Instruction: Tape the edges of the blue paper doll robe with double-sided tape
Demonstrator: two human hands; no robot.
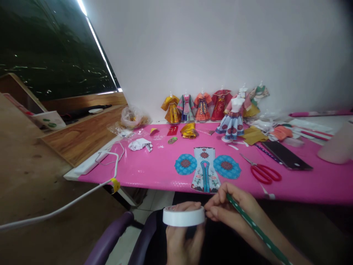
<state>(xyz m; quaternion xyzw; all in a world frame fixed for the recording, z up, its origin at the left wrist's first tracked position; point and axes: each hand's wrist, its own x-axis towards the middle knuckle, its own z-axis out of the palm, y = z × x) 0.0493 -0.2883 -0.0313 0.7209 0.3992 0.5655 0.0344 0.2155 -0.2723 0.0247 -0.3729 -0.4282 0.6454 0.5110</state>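
My left hand [183,235] is closed around a roll of white tape [184,217], its fingers passing through and under the ring. Close by on the right, my right hand [231,204] has a green pencil with white dots [253,226] lodged against it, slanting down past the wrist. Its thumb and fingertips are pinched at the right edge of the roll; whether they hold a tape end is too small to tell. Just beyond my hands lie a patterned paper dress piece [198,158] and two blue patterned pieces, a left one [185,164] and a right one [227,166].
Red-handled scissors [265,173] and a dark phone-like slab [286,155] lie on the pink table cover [154,173]. Several small dressed figures line the wall; one white-bodied figure [232,121] stands nearer. A white cable [68,204] crosses at left, near a purple chair armrest [110,239].
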